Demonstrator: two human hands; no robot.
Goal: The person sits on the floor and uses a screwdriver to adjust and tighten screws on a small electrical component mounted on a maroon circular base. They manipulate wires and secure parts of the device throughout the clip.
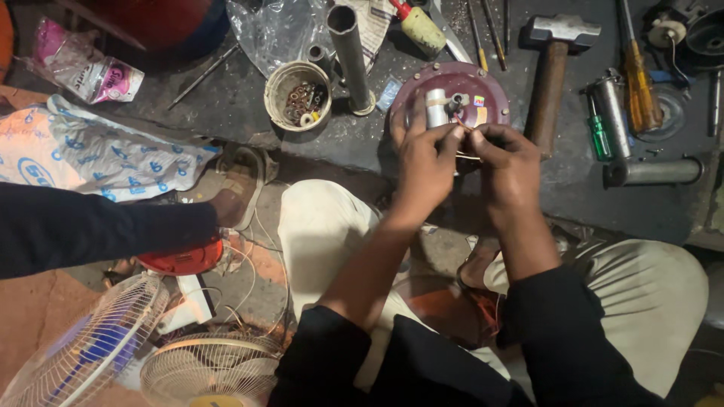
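A round maroon motor cover (483, 84) with a silver capacitor (436, 107) and thin wires lies on the dark workbench edge. My left hand (424, 160) and my right hand (504, 157) meet over its near side, fingertips pinched on the thin wires (466, 137) coming from it. The lower part of the cover is hidden behind my hands. My knees in pale trousers are below.
A sledgehammer (552, 68), screwdrivers (639, 83), metal tubes (350, 47) and a small tub of washers (299, 95) lie on the bench (226, 98). Another person's dark sleeve (90, 226) reaches in at left. Fan grilles (98, 347) and a printed sack (98, 154) sit at lower left.
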